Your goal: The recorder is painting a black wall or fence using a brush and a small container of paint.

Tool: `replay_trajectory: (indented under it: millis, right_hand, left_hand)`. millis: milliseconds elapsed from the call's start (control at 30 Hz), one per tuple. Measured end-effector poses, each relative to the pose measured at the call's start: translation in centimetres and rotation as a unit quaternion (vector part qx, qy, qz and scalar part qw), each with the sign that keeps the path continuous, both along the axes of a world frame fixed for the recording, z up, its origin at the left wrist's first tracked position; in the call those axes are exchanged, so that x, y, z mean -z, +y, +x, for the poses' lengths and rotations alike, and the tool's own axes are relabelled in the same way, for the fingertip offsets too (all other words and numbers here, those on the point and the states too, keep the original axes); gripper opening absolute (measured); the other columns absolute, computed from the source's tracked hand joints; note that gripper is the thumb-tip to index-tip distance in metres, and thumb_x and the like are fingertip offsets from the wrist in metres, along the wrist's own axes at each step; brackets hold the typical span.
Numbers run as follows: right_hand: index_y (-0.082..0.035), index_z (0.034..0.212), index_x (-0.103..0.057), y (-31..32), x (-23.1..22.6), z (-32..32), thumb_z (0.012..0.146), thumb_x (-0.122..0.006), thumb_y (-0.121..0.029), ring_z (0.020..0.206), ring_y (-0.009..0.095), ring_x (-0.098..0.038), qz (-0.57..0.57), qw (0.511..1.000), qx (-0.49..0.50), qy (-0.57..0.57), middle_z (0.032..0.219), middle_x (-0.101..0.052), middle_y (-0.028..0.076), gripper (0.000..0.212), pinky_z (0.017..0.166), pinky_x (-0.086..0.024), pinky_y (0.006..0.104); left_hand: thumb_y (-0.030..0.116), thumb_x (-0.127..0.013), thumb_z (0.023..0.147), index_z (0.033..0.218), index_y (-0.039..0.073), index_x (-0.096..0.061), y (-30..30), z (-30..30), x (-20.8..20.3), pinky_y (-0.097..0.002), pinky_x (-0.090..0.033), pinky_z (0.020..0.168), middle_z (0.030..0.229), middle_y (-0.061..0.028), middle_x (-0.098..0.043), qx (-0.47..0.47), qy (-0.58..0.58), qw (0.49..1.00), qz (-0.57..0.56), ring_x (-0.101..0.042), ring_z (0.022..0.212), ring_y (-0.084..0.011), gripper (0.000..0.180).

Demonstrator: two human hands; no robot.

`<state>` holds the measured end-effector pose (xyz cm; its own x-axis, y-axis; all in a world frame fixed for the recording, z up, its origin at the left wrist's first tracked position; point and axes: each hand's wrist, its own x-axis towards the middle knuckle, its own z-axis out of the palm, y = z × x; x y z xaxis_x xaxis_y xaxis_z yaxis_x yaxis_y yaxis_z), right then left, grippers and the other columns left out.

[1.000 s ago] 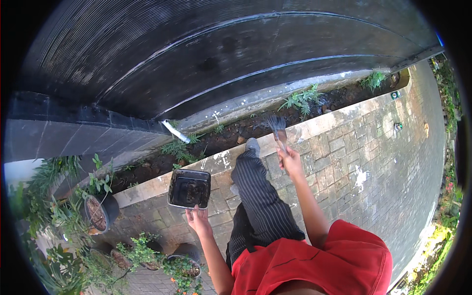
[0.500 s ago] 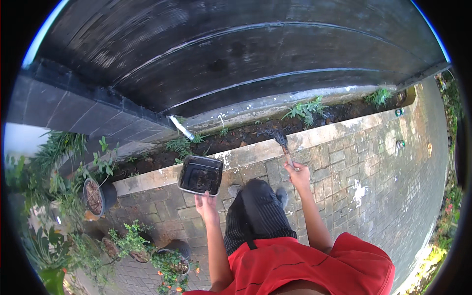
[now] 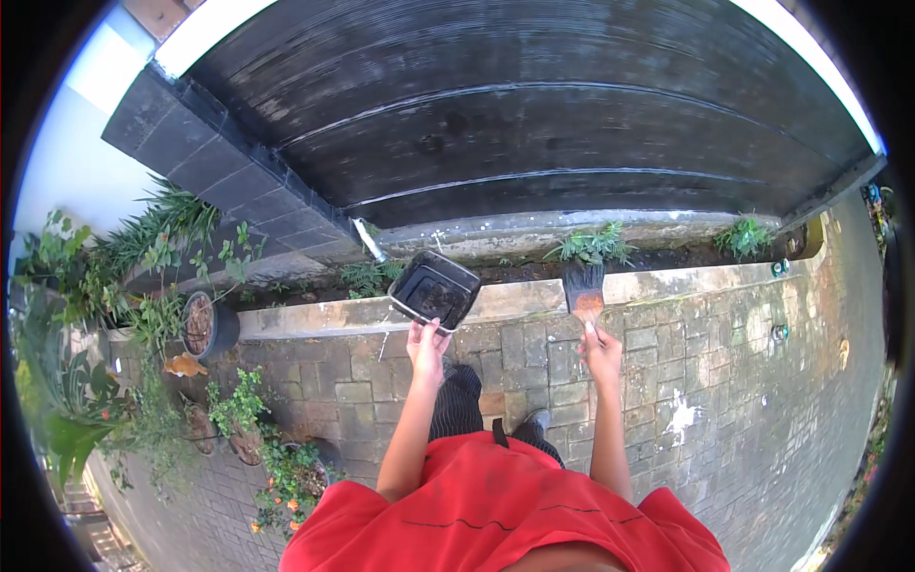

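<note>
My left hand (image 3: 428,345) grips the near rim of a square black plastic tub (image 3: 436,288), whose inside is coated with dark, wet-looking paint. In my right hand (image 3: 600,353) is the handle of a wide paintbrush (image 3: 585,296). Its bristles are black and point away from me, over the pale kerb. The brush is apart from the tub, to its right. Beyond both hands rises a large black-painted wall (image 3: 534,133) with pale horizontal lines, and neither the brush nor the tub touches it.
A low concrete kerb (image 3: 515,300) edges a narrow soil strip with ferns (image 3: 596,246). A white pipe (image 3: 370,240) sticks out near the wall's left corner. Potted plants (image 3: 212,329) crowd the left. White paint splatter (image 3: 681,419) marks the brick paving on the right.
The tub has moved right and tilted. The brush has turned so its broad side faces me, and sits farther right. My feet have shifted and the view has swung.
</note>
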<state>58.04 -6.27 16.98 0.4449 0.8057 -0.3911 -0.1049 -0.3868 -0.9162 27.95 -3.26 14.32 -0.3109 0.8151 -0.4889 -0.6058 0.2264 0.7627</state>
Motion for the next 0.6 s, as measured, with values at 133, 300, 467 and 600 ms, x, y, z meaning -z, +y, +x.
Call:
replay_trajectory:
  millis: [133,300,467,600]
  right_hand:
    - [-0.002,0.089,-0.062,-9.9,3.5,8.4,0.087,-0.054,-0.030,0.044,0.007,-0.044,-0.023,0.994,-0.057,0.093,0.061,-0.050,0.000,0.029,0.035,-0.031,0.0216]
    - [-0.004,0.099,-0.059,-23.0,4.8,13.9,0.085,-0.053,-0.043,0.040,0.005,-0.037,-0.128,0.973,0.158,0.113,0.059,-0.045,-0.002,0.042,0.033,-0.028,0.0212]
    - [-0.005,0.099,-0.060,-33.2,6.8,17.1,0.083,-0.054,-0.047,0.037,0.005,-0.033,-0.184,0.948,0.255,0.056,0.057,-0.043,-0.003,0.046,0.031,-0.024,0.0215]
    - [-0.005,0.097,-0.062,-34.7,6.5,18.6,0.083,-0.054,-0.048,0.035,0.004,-0.032,-0.207,0.938,0.273,0.046,0.057,-0.042,-0.004,0.045,0.030,-0.023,0.0215]
  left_hand:
    - [0.013,-0.065,0.077,0.115,0.013,-0.040,-3.1,5.7,-1.3,-0.0339,-0.049,0.076,0.104,-0.0035,-0.057,0.092,-0.008,0.996,0.001,-0.059,0.090,-0.0161,0.046]
    - [0.014,-0.067,0.076,0.116,0.012,-0.043,-7.3,9.9,-1.5,-0.0337,-0.045,0.083,0.107,-0.0022,-0.057,0.173,0.019,0.985,-0.013,-0.058,0.093,-0.0156,0.047]
    - [0.009,-0.068,0.075,0.115,0.009,-0.046,-9.6,13.1,-3.2,-0.0294,-0.046,0.081,0.106,0.0004,-0.057,0.212,0.047,0.976,-0.010,-0.058,0.092,-0.0122,0.046]
    - [0.006,-0.067,0.075,0.116,0.010,-0.047,-9.1,14.8,-3.5,-0.0228,-0.046,0.074,0.105,0.0006,-0.058,0.210,0.030,0.977,0.010,-0.057,0.089,-0.0095,0.045]
